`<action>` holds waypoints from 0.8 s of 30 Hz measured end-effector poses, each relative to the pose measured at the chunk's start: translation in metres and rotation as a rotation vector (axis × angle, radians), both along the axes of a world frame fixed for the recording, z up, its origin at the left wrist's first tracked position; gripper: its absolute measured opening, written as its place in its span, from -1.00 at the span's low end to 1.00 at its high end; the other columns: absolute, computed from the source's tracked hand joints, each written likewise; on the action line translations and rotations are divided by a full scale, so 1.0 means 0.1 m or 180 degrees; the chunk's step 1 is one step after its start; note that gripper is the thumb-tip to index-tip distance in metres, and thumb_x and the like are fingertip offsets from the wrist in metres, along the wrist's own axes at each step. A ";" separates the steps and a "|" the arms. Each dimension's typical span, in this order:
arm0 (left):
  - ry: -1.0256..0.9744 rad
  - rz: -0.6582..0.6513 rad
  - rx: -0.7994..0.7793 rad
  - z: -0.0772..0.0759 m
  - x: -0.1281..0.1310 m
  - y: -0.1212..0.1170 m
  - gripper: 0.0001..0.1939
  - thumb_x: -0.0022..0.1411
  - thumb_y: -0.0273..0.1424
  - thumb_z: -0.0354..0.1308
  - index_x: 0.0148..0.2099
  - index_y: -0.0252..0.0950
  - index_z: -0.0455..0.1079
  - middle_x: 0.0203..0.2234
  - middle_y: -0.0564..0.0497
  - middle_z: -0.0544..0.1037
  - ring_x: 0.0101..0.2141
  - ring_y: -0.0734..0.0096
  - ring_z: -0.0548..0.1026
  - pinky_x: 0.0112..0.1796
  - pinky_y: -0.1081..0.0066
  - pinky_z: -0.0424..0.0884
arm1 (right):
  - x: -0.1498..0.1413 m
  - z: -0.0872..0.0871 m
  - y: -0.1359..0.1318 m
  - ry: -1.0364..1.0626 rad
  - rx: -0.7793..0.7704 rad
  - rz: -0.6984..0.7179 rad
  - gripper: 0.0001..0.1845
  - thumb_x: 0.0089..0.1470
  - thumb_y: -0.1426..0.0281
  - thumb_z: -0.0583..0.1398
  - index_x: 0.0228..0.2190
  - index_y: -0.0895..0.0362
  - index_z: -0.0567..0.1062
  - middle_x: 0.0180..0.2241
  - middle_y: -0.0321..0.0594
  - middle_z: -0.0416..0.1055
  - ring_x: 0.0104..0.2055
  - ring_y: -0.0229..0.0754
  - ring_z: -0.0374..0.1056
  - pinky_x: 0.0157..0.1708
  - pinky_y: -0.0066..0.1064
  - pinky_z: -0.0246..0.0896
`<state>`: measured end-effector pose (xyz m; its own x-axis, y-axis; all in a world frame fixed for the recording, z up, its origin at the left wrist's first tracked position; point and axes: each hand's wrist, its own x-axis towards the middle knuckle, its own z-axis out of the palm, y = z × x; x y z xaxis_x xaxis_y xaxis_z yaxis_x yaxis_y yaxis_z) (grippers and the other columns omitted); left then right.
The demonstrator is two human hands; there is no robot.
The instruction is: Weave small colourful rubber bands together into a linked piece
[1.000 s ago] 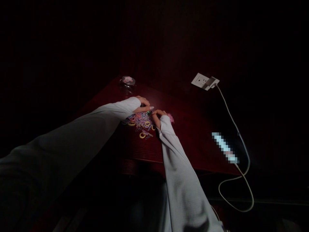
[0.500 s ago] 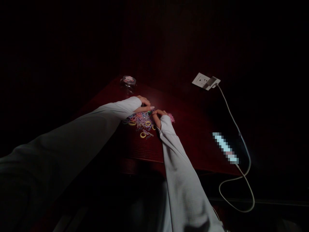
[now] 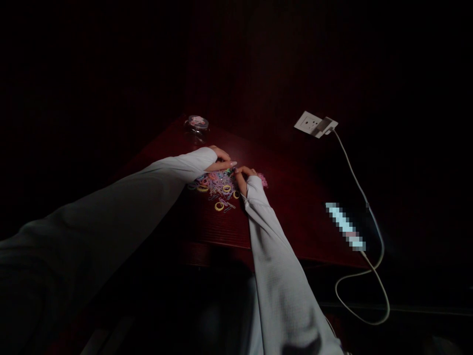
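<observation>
A heap of small colourful hair ties and hair clips (image 3: 220,185), mostly purple, pink and blue, lies on the dark red table (image 3: 221,229). Several yellow hair ties (image 3: 219,206) sit along its near side. Over the far side of the heap is my left hand (image 3: 221,159), its thumb and fingers drawn together and pointing right. My right hand (image 3: 244,175) is at the heap's right edge, thumb and forefinger pinched close to the left fingertips. Something small and dark or green shows between the hands, too small to name. Pink pieces (image 3: 262,180) show beyond the right hand.
A round clear container (image 3: 197,125) with a patterned lid stands at the table's back left. On the wall is a white socket (image 3: 309,124) with a charger plugged in. Its white cable (image 3: 351,165) loops down to a phone (image 3: 345,226) with a blurred-out screen at the right.
My right fingertips have shifted very slightly, leaving a little more of the green bit between the hands in sight. My left hand stays almost in place.
</observation>
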<state>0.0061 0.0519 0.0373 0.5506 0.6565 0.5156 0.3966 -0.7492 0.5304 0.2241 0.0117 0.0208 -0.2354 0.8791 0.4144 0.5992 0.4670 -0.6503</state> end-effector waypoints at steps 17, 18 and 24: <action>-0.0287 0.0422 0.0170 0.08 -0.03 -0.05 -0.42 0.57 -0.02 0.11 -0.42 -0.26 0.58 -0.52 0.01 0.51 -0.40 0.40 0.44 -0.25 0.37 0.33 | 0.04 -0.08 -0.04 -0.0582 0.0381 0.0137 -0.70 0.37 0.20 0.29 0.04 -0.07 0.72 -0.03 -0.15 0.56 0.05 0.03 0.38 0.21 -0.09 0.22; -0.0298 0.0472 0.0177 0.08 -0.03 -0.06 -0.42 0.57 -0.03 0.11 -0.42 -0.26 0.58 -0.53 0.02 0.50 -0.41 0.40 0.43 -0.25 0.37 0.33 | 0.04 -0.06 -0.06 -0.0616 0.0412 0.0201 -0.67 0.38 0.17 0.29 0.08 -0.08 0.72 -0.02 -0.15 0.55 0.06 0.04 0.38 0.21 -0.08 0.23; -0.0195 0.0543 0.0161 0.09 -0.02 -0.07 -0.44 0.57 -0.07 0.09 -0.40 -0.26 0.61 -0.55 0.00 0.51 -0.40 0.38 0.44 -0.25 0.35 0.34 | 0.05 -0.03 -0.12 -0.0737 0.0485 0.0303 -0.66 0.41 0.12 0.29 0.11 -0.15 0.73 0.01 -0.14 0.52 0.10 0.06 0.35 0.25 -0.04 0.26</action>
<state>0.0041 0.0453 0.0467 0.4001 0.7100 0.5795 0.4884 -0.7002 0.5208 0.2290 -0.0003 0.0179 -0.4175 0.7803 0.4656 0.6723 0.6100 -0.4195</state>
